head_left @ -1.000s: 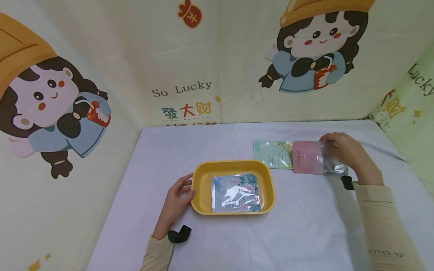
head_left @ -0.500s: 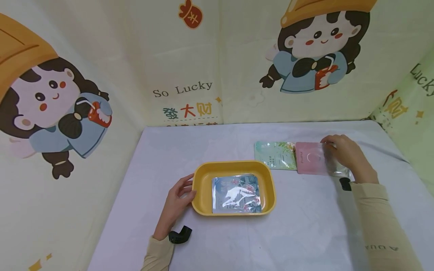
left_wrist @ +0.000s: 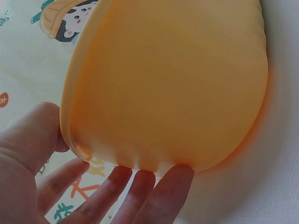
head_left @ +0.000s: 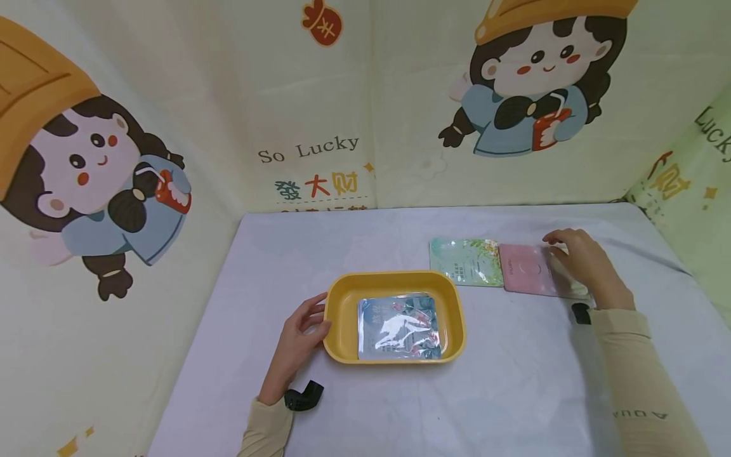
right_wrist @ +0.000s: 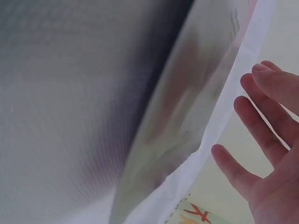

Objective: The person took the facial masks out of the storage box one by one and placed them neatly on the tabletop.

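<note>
- White table (head_left: 491, 400): yellow tray (head_left: 344, 317) centred, containing blue packet (head_left: 398, 327).
- Left hand (head_left: 299, 336): loose fingers touch tray's nine-o'clock side, probably steadying it.
- Right hand (head_left: 586, 263): fingers released over pink packet (head_left: 524, 271), tray's two o'clock.

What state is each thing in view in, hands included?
Yellow tray: upright on the tablecloth.
Blue packet: in the tray, printed side up.
Green packet: flat, outside the tray.
Pink packet: beside the green one, partly hidden.
All packets: sealed or not, cannot tell.
Tablecloth: creased.
Left hand: fingers against the tray.
Right hand: over the pink packet, fingers apart.
</note>
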A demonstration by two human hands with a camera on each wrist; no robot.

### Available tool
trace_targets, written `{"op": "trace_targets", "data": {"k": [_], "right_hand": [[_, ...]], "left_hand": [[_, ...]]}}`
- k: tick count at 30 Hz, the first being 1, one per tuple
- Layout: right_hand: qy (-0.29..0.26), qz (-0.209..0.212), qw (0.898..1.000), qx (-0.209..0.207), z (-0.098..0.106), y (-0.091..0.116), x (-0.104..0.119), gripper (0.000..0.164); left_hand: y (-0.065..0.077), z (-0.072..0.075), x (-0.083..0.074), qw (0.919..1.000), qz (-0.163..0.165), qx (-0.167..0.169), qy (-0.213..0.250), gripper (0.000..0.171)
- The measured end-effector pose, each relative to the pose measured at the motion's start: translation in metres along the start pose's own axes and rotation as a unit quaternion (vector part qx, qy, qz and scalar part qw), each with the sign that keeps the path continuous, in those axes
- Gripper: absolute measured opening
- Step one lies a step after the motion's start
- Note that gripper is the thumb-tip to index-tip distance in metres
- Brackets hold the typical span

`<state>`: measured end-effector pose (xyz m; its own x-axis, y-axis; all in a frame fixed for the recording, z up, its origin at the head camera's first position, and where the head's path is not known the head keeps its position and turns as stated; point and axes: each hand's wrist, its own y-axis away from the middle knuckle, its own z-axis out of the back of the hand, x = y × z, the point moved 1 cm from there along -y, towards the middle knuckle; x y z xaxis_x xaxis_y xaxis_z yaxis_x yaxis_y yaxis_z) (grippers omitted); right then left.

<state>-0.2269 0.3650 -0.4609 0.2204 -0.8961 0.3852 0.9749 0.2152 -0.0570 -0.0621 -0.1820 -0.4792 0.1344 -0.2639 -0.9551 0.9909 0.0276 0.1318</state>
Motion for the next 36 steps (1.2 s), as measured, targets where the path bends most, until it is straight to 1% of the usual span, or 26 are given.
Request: {"op": "trace_targets", "data": {"k": [5, 11, 13, 19, 26, 33, 36], "right_hand": [[-0.004, -0.008, 1.000, 0.004, 0.001, 0.003, 0.000, 0.023], [-0.009, -0.017, 1.000, 0.019, 0.003, 0.009, 0.010, 0.027], [-0.005, -0.014, 1.000, 0.016, 0.003, 0.010, 0.015, 0.028], [0.006, 0.023, 1.000, -0.013, 0.007, 0.015, 0.029, 0.027], [0.004, 0.025, 1.000, -0.010, 0.012, 0.020, 0.043, 0.029], [0.004, 0.043, 0.999, -0.027, 0.018, 0.026, 0.060, 0.030], [0.004, 0.039, 0.999, -0.026, 0.020, 0.027, 0.069, 0.031]], "left_hand": [[0.000, 0.000, -0.001, 1.0000, -0.001, 0.003, -0.002, 0.051], [0.000, 0.000, -0.005, 1.0000, 0.003, 0.009, 0.002, 0.051], [0.000, 0.000, -0.005, 1.0000, 0.003, 0.007, -0.001, 0.051], [0.001, 0.000, -0.006, 0.9999, 0.013, 0.005, 0.000, 0.052], [0.001, 0.000, -0.006, 0.9999, 0.012, 0.006, -0.001, 0.050], [0.001, 0.000, -0.006, 1.0000, 0.005, 0.008, -0.003, 0.051], [0.002, 0.001, -0.006, 0.9999, 0.009, 0.008, 0.004, 0.051]]}}
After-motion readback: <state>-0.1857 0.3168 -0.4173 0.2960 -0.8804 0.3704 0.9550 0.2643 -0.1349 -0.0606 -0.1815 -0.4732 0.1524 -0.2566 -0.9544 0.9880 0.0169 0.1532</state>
